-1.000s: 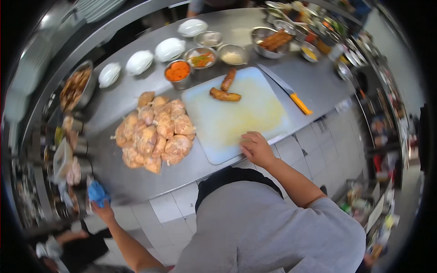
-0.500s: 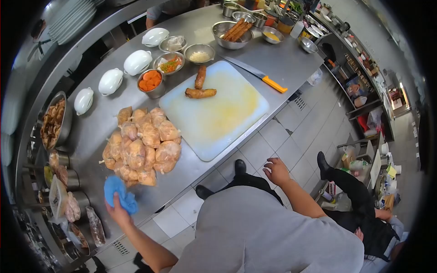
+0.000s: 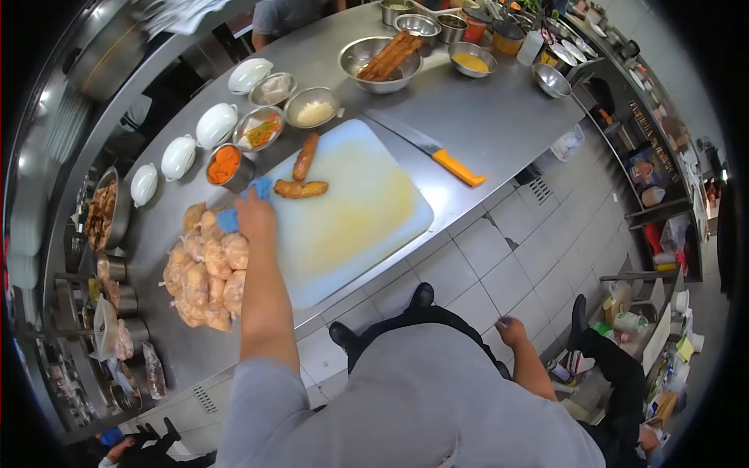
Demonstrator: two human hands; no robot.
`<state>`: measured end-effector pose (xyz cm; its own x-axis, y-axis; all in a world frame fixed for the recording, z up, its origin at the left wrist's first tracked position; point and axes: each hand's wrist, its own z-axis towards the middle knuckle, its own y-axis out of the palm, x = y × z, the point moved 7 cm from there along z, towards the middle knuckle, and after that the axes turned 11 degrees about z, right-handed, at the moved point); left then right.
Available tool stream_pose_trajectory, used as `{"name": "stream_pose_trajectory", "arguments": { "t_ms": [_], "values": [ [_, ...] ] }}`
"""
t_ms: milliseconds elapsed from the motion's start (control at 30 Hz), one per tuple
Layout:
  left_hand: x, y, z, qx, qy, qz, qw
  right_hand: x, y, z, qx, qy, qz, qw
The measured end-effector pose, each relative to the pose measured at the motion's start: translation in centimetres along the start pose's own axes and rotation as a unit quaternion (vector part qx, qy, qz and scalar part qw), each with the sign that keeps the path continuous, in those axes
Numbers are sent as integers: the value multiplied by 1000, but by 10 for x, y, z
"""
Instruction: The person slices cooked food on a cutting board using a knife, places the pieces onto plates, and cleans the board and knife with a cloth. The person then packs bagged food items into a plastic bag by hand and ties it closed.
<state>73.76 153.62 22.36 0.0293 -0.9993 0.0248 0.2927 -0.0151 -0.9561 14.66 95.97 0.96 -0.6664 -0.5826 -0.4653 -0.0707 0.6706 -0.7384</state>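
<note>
My left hand (image 3: 256, 217) is closed on a blue cloth (image 3: 260, 187), at the left edge of a white cutting board (image 3: 367, 234). Two browned sausages (image 3: 302, 189) lie on the board near the cloth. Left of my forearm sits a pile of tied plastic bags of pale orange food (image 3: 204, 269), partly hidden by the hand and arm. Away from the counter, my right hand (image 3: 512, 332) hangs over the floor, its fingers curled in with nothing visible in them.
A knife with an orange handle (image 3: 459, 167) lies right of the board. Beyond are a bowl of carrot slices (image 3: 225, 164), white lidded dishes (image 3: 217, 125) and a steel bowl with long browned sticks (image 3: 390, 58). Another person's legs (image 3: 616, 366) are at the right.
My left hand has moved with the blue cloth from the near left of the bags to the board's left edge. My right hand's fingers have gone from spread to curled.
</note>
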Motion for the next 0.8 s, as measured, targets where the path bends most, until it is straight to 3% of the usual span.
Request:
{"name": "stream_pose_trajectory", "arguments": {
  "t_ms": [33,100,133,167,200,233,300,367,433,467,500,533,567,667,733,800],
  "values": [
    [6,-5,-17,17,15,14,1000,61,-3,-8,-19,107,-23,994],
    [18,-29,-61,-180,-83,-57,978,174,-4,-36,-15,181,-67,981],
    [37,-48,-98,-157,-63,-33,985,214,-13,-68,19,295,46,954],
    [59,-63,-135,-134,-43,-8,990,226,-13,-81,-94,228,-111,963],
    [83,-66,-165,-114,-14,-56,992,242,-9,-92,-201,148,-262,932],
    [107,-65,-186,-94,15,-104,990,274,-4,-103,-205,146,-263,931],
    [153,-47,-190,-170,32,-255,951,338,22,-115,-265,221,-249,905],
    [202,-47,-154,-225,36,-320,920,333,37,-80,-290,185,-246,906],
    [238,-70,-80,-50,108,-305,945,264,31,-27,-322,68,-256,909],
    [255,-85,-40,-19,100,-258,961,212,20,8,-324,-19,-276,904],
    [267,-82,-7,43,98,-201,974,184,5,48,-228,0,-219,949],
    [276,-67,23,73,125,-162,976,121,-38,71,-58,42,-37,997],
    [283,-46,45,11,104,-114,988,45,-73,88,-5,18,3,1000],
    [294,-9,36,-22,29,-59,998,-116,-128,129,45,-212,53,975],
    [321,16,-1,-20,147,-77,986,-196,-156,144,42,-232,113,965],
    [334,-22,-74,-40,172,-155,972,-263,-176,153,87,-303,151,937]
  ]
}}
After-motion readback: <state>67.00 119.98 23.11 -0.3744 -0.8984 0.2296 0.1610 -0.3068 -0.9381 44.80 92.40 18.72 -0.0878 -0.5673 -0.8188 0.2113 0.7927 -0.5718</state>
